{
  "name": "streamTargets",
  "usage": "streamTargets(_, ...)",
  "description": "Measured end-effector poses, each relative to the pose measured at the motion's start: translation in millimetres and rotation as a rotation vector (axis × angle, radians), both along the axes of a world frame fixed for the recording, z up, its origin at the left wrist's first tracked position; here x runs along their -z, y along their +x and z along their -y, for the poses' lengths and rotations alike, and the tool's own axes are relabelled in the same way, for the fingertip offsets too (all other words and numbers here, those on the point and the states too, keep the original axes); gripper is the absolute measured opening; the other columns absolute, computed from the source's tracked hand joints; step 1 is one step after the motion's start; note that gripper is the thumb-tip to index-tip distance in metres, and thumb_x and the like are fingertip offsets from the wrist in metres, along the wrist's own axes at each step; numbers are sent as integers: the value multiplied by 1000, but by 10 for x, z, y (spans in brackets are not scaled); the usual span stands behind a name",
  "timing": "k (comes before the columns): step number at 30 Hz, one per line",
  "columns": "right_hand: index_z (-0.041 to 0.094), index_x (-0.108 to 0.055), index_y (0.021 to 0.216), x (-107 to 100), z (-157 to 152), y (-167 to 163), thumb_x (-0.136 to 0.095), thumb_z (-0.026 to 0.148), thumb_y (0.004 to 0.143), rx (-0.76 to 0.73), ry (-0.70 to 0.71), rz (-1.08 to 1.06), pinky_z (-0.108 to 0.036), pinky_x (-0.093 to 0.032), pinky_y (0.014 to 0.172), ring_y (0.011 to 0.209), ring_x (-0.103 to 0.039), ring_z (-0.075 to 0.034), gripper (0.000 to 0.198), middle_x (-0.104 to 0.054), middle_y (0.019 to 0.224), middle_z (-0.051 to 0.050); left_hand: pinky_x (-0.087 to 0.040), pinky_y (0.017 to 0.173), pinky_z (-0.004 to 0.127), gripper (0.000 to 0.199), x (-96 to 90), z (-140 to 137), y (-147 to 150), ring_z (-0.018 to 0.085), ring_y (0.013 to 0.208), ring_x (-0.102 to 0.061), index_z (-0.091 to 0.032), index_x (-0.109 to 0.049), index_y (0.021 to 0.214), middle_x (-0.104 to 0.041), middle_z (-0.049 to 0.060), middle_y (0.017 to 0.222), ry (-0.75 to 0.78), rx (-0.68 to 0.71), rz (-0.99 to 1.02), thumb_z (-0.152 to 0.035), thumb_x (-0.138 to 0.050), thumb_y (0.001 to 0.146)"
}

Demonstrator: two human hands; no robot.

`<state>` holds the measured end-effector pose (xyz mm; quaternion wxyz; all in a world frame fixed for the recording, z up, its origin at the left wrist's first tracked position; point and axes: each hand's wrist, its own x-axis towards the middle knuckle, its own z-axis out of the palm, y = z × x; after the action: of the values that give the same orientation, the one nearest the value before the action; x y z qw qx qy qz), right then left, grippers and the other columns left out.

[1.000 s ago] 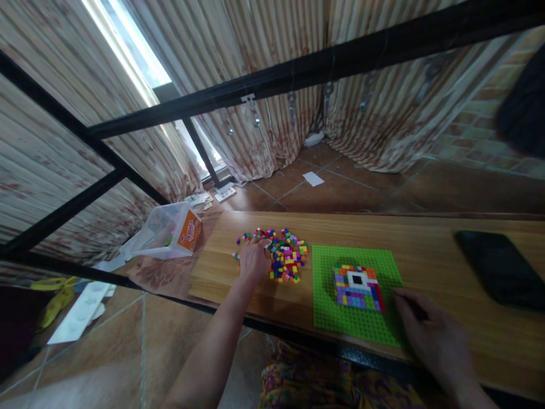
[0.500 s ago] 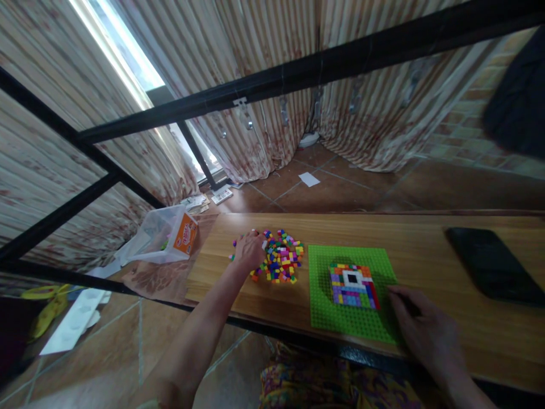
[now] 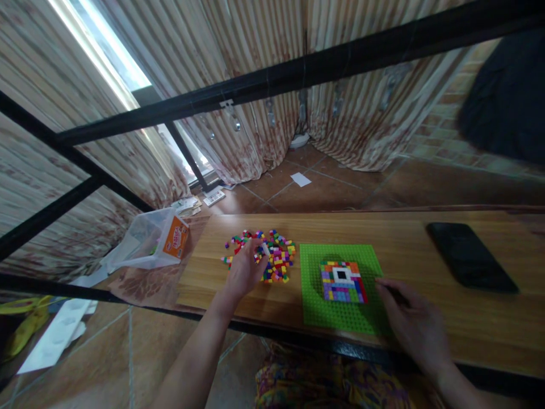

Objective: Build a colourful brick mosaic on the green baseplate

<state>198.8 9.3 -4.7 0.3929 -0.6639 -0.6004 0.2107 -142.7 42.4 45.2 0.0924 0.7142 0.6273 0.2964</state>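
My left hand (image 3: 247,270) is above the near side of a loose pile of small colourful toy bricks (image 3: 281,258). Its thumb and forefinger are pinched on a white brick (image 3: 265,249). To the right of the pile lies a green baseplate (image 3: 313,307). A block of multicoloured bricks (image 3: 336,292), with a black square framed in white, is built on that plate. My right hand (image 3: 415,321) rests at the plate's right edge, fingers curled and the fingertips closed together. Whatever they may hold is hidden.
A black phone (image 3: 470,255) lies on the wooden table (image 3: 395,227) at the right. Left of the table stands a clear plastic bin (image 3: 147,236) with an orange label. A black metal bar (image 3: 264,85) crosses in front of the curtains.
My left hand has drawn back from the far part of the pile towards me, with a white brick now showing at its fingertips. My right hand stays beside the baseplate. The view has shifted slightly.
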Motion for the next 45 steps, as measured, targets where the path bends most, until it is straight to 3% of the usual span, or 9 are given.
streamTargets(6,24,-69,94,-390,133,-480,-55,35,88,-259,177,-92,-30,-54,78,88,-69,-18,19,-73,96,-3,-51,85,35,23,247,13,173,18,91,-64,-20,-51,101,-64,5,96,-2,-38,495,-24,-60,81)
streamTargets(12,25,-68,95,-429,228,-702,-54,30,90,-381,108,-165,-28,-53,79,90,-68,-17,16,-72,98,-3,-48,94,36,29,372,47,169,19,101,-63,-19,-51,105,-63,7,103,10,-18,722,-28,-64,80)
streamTargets(15,25,-69,94,-480,224,-775,-54,32,89,-395,47,-209,-30,-52,80,90,-67,-18,17,-71,97,-3,-48,92,35,28,297,131,221,18,99,-63,-19,-51,105,-64,6,101,-25,-21,710,-28,-63,82)
streamTargets(20,22,-67,99,-654,141,-1044,-54,37,89,-384,-95,-313,-32,-50,76,84,-65,-19,22,-70,91,-5,-51,86,31,27,-15,351,481,17,92,-64,-20,-55,109,-67,5,99,-106,37,635,-27,-62,84)
streamTargets(23,21,-66,103,-700,104,-1197,-56,41,86,-396,-176,-484,-30,-49,71,80,-63,-18,28,-69,90,-5,-52,79,29,26,-185,495,627,17,88,-65,-20,-59,107,-68,5,96,-135,93,607,-28,-64,83)
streamTargets(26,20,-68,95,-689,105,-1268,-58,42,85,-420,-206,-638,-27,-46,65,72,-60,-16,25,-67,80,-2,-53,76,26,20,-273,592,697,15,84,-66,-21,-64,103,-69,4,93,-114,128,539,-26,-63,84)
streamTargets(34,19,-68,85,-684,159,-1265,-62,39,81,-368,-241,-826,-24,-43,56,58,-54,-12,21,-60,63,2,-55,82,29,21,-283,638,754,16,92,-67,-22,-68,107,-71,5,100,7,139,413,-22,-59,87)
streamTargets(45,18,-70,86,-676,211,-1315,-67,43,76,-295,-340,-958,-23,-45,52,53,-51,-10,26,-58,58,2,-57,82,30,21,-205,678,828,17,91,-68,-24,-71,105,-73,6,97,46,64,402,-23,-57,89)
